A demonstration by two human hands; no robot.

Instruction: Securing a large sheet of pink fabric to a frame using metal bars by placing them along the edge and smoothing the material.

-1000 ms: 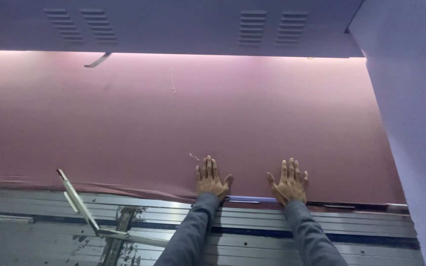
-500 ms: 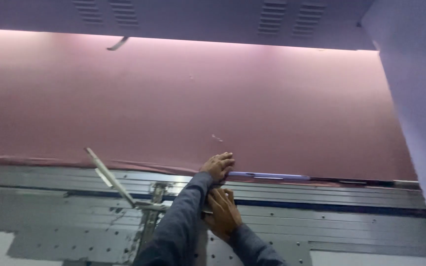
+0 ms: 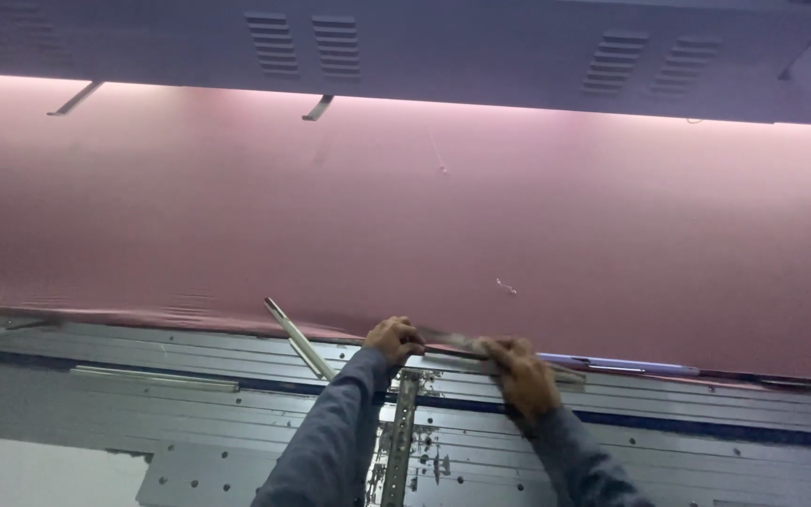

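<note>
A broad sheet of pink fabric lies spread flat over most of the view, running under the grey machine housing with its vent slots at the far side, its near edge resting along the grey metal table rail. The spreading looks largely done: the cloth lies smooth, with only slight ripples near the left of the near edge. What seems left is work at that edge, where both hands meet. A thin metal strip lies along the fabric's edge between them; the left hand has its fingers curled closed on one end, the right hand its fingers bent over the other end, pressing down. A slim pale bar slants just left of them
</note>
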